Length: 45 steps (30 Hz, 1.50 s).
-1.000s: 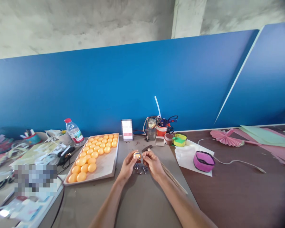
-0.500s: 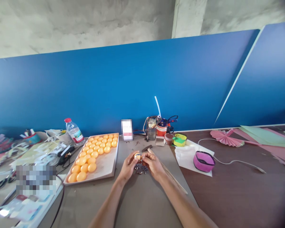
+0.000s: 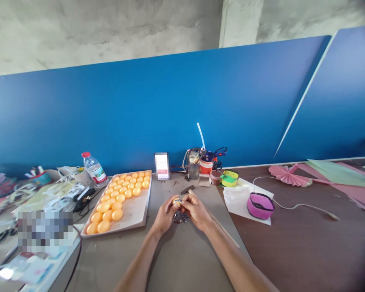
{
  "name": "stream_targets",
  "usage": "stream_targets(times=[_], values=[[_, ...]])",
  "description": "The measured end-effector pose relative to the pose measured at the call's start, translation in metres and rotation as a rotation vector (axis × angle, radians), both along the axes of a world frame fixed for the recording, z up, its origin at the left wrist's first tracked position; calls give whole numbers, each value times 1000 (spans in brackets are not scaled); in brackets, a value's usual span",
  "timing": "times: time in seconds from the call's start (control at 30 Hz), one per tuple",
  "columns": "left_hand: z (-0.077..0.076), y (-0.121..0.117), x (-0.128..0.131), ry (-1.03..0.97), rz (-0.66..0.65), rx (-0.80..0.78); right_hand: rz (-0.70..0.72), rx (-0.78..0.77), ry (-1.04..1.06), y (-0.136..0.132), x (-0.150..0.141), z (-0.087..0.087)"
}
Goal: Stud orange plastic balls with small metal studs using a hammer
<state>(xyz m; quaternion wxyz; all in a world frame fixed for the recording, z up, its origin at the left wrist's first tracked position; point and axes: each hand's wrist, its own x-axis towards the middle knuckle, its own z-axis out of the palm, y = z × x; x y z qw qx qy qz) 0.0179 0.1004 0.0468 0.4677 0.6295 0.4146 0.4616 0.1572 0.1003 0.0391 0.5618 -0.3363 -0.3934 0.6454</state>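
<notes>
My left hand is closed around a small orange ball and holds it up over the grey mat. Silvery and dark bits show on the ball's face. Close against its right side, my right hand is closed, thumb and fingertips pinched together. What lies between those fingertips is too small to make out. Just below the hands, a small heap of dark shiny pieces lies on the mat. Left of my hands stands a shallow tray with rows of orange balls in it.
Past my hands lie a hammer and thin sticks. Jars, a yellow-green container and a water bottle stand near the blue partition. A purple box sits on white paper at right; cables and clutter cover the left.
Both hands stay in nearly the same place. The ball has turned a little in my fingers, and its silvery bits show more plainly. The view has shifted slightly.
</notes>
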Motion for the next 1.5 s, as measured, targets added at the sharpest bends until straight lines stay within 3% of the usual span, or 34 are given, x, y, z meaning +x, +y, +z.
stream_targets(times=[0.17, 0.4, 0.6, 0.7, 0.8, 0.9, 1.0, 1.1, 1.3, 1.5], values=[[-3, 2, -1, -5, 17, 20, 45, -1, 49, 1, 1, 1], [-7, 2, -1, 2, -11, 16, -3, -16, 48, 1, -4, -1], [-11, 6, -3, -128, 33, -55, 10, 1, 128, 1, -2, 2], [-15, 10, -5, -312, 46, -127, -77, 75, -124, 3, 3, -1], [-15, 12, -6, -484, 38, -198, -168, 261, -657, 1, 8, -5], [-12, 11, -6, -589, 2, -243, -137, 437, -1173, -5, 9, -7], [-7, 9, -6, -659, -34, -263, -52, 479, -1491, -9, 6, -8], [-5, 8, -6, -698, -49, -284, -28, 488, -1585, -10, 2, -10], [-3, 8, -6, -733, -70, -310, -57, 518, -1558, -7, -4, -17], [-3, 10, -7, -758, -84, -319, -202, 518, -1348, -7, -3, -16]])
